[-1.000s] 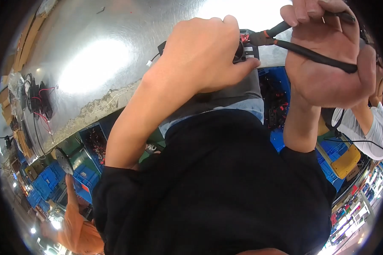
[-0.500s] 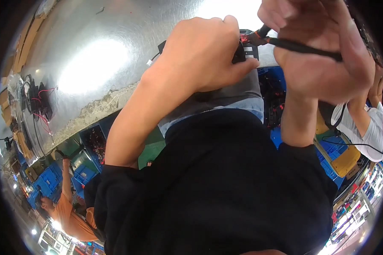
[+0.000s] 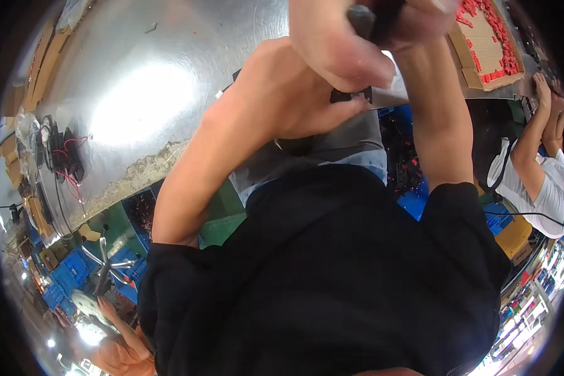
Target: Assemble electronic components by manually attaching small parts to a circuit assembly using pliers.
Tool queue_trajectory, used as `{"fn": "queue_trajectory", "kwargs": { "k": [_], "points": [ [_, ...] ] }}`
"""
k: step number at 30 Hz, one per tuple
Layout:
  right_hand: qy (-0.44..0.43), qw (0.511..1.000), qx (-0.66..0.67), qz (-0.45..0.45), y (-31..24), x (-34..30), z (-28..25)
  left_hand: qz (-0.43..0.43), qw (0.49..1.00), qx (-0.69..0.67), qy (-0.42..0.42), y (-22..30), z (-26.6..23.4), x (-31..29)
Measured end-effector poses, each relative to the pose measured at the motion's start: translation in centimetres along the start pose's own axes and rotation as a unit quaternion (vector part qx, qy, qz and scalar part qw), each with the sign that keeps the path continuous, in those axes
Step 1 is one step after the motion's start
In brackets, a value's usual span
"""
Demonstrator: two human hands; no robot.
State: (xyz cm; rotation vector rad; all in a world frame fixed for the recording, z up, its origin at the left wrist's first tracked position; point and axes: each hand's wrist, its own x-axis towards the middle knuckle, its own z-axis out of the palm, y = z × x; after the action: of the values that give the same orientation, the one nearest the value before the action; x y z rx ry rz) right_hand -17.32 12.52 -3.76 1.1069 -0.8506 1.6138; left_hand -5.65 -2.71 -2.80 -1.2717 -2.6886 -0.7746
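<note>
My left hand (image 3: 288,84) is closed on a black flat part (image 3: 343,96) at the table's front edge. The thumb lies along the part's near side, and the fingertips are hidden behind my right hand. Just above and in front of it is my right hand (image 3: 357,50), somewhat blurred and curled round dark-handled pliers. One rounded handle end (image 3: 361,20) sticks out of the fist, while the jaws are hidden from view. Under both hands lies the shiny metal table (image 3: 213,37).
An open cardboard box (image 3: 473,78) holding small red pieces sits at the right. Black parts with red wires (image 3: 66,153) lie on the table's left. Blue crates (image 3: 75,266) stand on the floor. A person in orange (image 3: 122,357) is lower left; another in white (image 3: 536,188), right.
My right hand has moved left with the pliers, over my left hand, uncovering the red-piece box. The left hand has barely moved. The person in orange has moved lower, beside a chair base.
</note>
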Motion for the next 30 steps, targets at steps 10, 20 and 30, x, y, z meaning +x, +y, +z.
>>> {"fn": "queue_trajectory", "kwargs": {
  "k": [10, 20, 30],
  "points": [
    [-0.162, 0.736, 0.261, 0.603, -2.2, 3.8, 4.6, 0.055, 0.991, 0.12, 0.028, 0.8, -1.1, 0.6],
    [0.216, 0.751, 0.355, 0.513, -12.0, 5.9, 3.6, -0.109, 0.99, 0.033, -0.08, 1.3, -1.1, 0.8],
    [0.174, 0.817, 0.201, 0.512, -12.4, 5.0, 2.8, -0.098, 0.993, 0.037, -0.053, 1.3, -0.7, 0.7]
  ]
}}
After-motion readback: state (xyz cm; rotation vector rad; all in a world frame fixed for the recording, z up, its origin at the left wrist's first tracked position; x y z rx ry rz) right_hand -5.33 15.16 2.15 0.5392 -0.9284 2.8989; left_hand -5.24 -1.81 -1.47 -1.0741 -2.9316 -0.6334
